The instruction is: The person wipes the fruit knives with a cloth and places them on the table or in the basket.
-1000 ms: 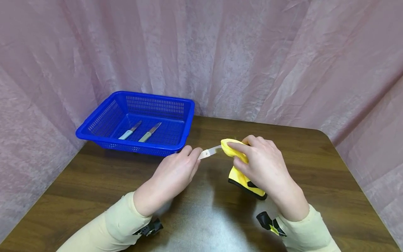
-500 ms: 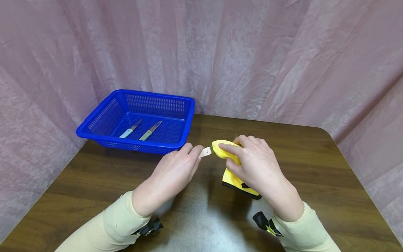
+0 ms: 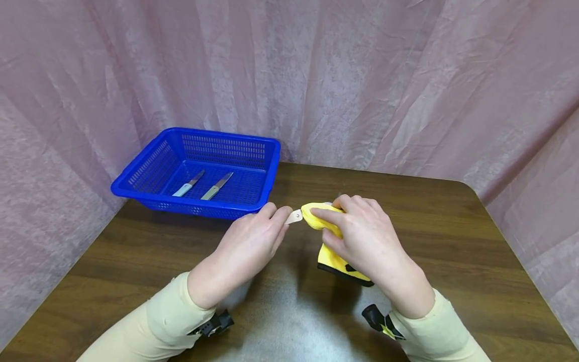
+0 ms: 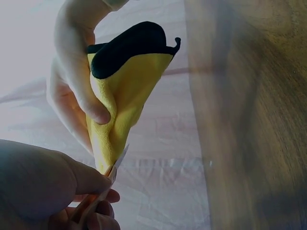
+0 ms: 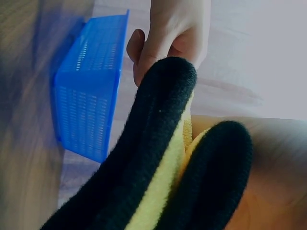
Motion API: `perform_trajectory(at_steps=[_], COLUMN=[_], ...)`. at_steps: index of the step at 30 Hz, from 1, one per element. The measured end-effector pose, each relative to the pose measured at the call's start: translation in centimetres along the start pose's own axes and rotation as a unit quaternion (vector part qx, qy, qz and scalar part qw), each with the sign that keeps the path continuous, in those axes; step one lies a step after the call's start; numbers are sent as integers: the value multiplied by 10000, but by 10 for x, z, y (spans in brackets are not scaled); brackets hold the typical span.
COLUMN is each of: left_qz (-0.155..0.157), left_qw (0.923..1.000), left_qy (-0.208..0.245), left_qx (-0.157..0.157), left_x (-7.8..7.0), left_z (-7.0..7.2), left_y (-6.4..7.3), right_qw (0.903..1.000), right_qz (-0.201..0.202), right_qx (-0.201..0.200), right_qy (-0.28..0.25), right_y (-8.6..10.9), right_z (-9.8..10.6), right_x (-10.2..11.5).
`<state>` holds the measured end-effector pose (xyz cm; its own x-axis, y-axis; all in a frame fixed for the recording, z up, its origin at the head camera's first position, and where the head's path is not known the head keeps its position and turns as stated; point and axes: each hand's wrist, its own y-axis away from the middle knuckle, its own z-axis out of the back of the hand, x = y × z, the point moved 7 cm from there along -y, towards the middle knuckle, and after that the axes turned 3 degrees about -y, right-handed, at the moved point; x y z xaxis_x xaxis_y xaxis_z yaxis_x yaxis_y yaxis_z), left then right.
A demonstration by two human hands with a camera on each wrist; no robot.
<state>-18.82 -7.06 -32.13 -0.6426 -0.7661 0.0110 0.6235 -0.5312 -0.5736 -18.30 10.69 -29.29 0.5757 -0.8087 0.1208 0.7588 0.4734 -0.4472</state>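
My left hand [image 3: 246,246] grips a small knife [image 3: 295,216] by its whitish handle, over the table in the middle of the head view. A yellow cloth [image 3: 332,257] with black edging is folded over the blade, and my right hand [image 3: 368,244] pinches it there, its lower part hanging down. Most of the blade is hidden in the head view. From the left wrist, a bit of the blade [image 4: 122,154] shows beside the cloth [image 4: 127,86]. The right wrist view is largely filled by the cloth's black border [image 5: 156,108], with the left hand beyond it.
A blue plastic basket [image 3: 203,207] stands at the back left of the wooden table [image 3: 434,226]. Inside lie two knives, one with a pale blue handle [image 3: 183,190] and one with a pale green handle [image 3: 210,192]. Pink curtains [image 3: 316,85] hang behind.
My right hand and the cloth have slid left along the blade, up to the handle. The stretch of blade visible earlier is now covered. The left hand has barely moved.
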Motion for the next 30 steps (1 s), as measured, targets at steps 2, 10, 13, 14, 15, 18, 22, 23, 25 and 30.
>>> perform_trajectory(at_steps=[2, 10, 13, 14, 15, 18, 22, 23, 25, 30], left_qz=[-6, -12, -8, -9, -10, -20, -19, -16, -12, -11], left_qw=[10000, 10000, 10000, 10000, 10000, 10000, 10000, 10000, 10000, 10000], left_qy=[-2, 22, 15, 16, 16, 5, -2, 2, 6, -6], left_qx=[1, 11, 32, 31, 28, 9, 0, -2, -1, -13], left_x=[0, -1, -1, -1, -1, -1, -1, -1, -1, -1], left_z=[0, 0, 0, 0, 0, 0, 1, 2, 2, 2], left_y=[0, -1, -1, -1, -1, 0, -1, -1, -1, 0], right_qw=[10000, 9999, 9999, 9998, 9998, 9999, 9999, 9999, 9998, 9996], right_qz=[-13, -40, -56, -60, -62, -61, -66, -75, -100, -180], right_qx=[27, 132, 156, 162, 165, 148, 126, 130, 149, 216], right_qy=[0, 16, 32, 35, 37, 56, 80, 81, 86, 92], right_y=[0, -1, -1, -1, -1, -1, -1, 0, 0, 0], right_z=[0, -1, -1, -1, -1, -1, -1, 0, 0, 0], right_x=[0, -1, -1, -2, -2, -2, -3, -3, -4, -7])
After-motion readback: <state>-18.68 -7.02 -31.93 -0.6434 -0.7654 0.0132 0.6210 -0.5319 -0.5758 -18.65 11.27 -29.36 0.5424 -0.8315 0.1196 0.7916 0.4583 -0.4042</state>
